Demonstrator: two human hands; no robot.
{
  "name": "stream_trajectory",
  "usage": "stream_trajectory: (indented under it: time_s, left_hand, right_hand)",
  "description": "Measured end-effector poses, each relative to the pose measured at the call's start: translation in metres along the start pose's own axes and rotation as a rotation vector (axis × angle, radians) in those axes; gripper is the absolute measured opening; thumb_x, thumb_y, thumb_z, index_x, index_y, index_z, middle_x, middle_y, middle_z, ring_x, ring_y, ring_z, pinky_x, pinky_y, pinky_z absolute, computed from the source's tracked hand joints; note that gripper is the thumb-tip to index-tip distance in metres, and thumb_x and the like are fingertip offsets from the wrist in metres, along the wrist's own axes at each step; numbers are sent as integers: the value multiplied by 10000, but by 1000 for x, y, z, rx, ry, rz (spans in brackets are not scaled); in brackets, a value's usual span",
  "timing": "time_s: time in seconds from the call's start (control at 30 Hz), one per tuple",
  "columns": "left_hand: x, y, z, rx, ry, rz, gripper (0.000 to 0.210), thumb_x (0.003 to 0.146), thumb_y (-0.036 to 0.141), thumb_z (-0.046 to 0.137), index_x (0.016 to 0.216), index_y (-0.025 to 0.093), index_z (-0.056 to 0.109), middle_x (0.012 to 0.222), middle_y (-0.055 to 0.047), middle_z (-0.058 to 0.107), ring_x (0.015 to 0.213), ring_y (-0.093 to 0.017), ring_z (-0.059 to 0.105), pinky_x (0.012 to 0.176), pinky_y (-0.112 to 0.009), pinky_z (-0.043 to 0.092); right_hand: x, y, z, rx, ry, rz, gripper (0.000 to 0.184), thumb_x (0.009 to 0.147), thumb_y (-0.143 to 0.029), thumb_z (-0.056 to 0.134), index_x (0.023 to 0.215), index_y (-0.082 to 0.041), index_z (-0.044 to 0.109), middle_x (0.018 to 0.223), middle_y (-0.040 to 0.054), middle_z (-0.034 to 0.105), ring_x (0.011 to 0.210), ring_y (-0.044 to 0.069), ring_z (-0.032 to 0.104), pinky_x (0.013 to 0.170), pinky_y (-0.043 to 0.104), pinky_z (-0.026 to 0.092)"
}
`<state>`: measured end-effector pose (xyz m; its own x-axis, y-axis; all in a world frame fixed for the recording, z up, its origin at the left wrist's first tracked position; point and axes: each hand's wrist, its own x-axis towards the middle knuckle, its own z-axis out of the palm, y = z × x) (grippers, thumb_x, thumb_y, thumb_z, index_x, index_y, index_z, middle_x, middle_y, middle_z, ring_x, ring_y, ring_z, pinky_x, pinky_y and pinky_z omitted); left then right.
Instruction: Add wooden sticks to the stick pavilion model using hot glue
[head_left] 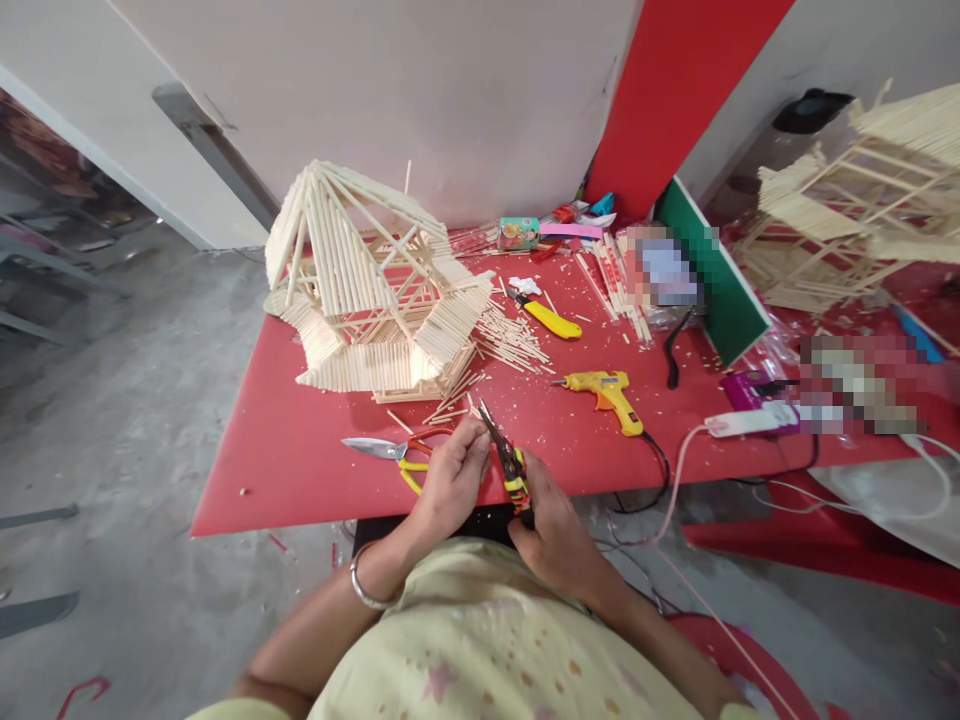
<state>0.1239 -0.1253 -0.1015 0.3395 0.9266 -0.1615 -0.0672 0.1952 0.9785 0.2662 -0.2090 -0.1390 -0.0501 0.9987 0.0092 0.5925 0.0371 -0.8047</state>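
Observation:
My left hand (454, 468) is closed in a pinch near the table's front edge. A short thin wooden stick (472, 404) shows just past its fingertips. My right hand (556, 520) is wrapped round a pair of long-nose pliers (511, 470) with yellow, black and red handles. The pliers' dark jaws point up and left, close beside my left fingertips. Left of that hand lie scissors (382, 448) with red and yellow handles. Behind my hands stands a model house (352, 290) built of wooden sticks, with cut stick pieces (514, 338) heaped at its right.
A yellow glue gun (611, 395) lies on the red table (285, 450), its cord trailing off the front edge. Farther back are a yellow-handled cutter (551, 318), bundled sticks (619, 285) and a green board (712, 275). Another stick model (862, 200) stands at right, near a power strip (750, 420).

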Motion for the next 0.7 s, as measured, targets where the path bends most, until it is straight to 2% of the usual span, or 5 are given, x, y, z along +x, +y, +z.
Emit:
stream_trajectory:
  time_s: [0.17, 0.27, 0.47, 0.7]
  left_hand:
    - [-2, -1, 2, -34, 26, -19, 273, 933, 453, 543, 837, 200, 500, 619, 52, 402, 514, -80, 358, 482, -203, 298]
    - [-3, -4, -1, -71, 46, -39, 278, 936, 480, 525, 873, 212, 491, 563, 66, 406, 471, -77, 340, 447, -190, 273]
    - [-2, -5, -4, -84, 37, -25, 300, 948, 479, 509, 829, 209, 455, 561, 65, 416, 450, -63, 318, 427, -187, 241]
    - [-5, -7, -5, -94, 41, -14, 333, 943, 483, 519, 784, 205, 428, 570, 62, 410, 457, -63, 324, 438, -202, 240]
  right_hand:
    - [6, -11, 1, 229, -18, 76, 691, 724, -71, 475, 1386, -246, 378, 1326, 86, 570, 1247, 241, 535, 1085, 450, 428]
    - [8, -11, -3, 226, -31, 99, 746, 712, -86, 476, 1428, -254, 353, 1389, 78, 531, 1313, 255, 478, 1117, 475, 390]
    - [1, -2, -1, 12, -32, 95, 861, 701, -131, 496, 1511, -205, 213, 1535, 132, 345, 1444, 295, 291, 1183, 536, 268]
    - [-4, 0, 12, -102, -14, 55, 887, 724, -139, 488, 1535, -165, 131, 1548, 163, 310, 1457, 299, 262, 1182, 539, 276]
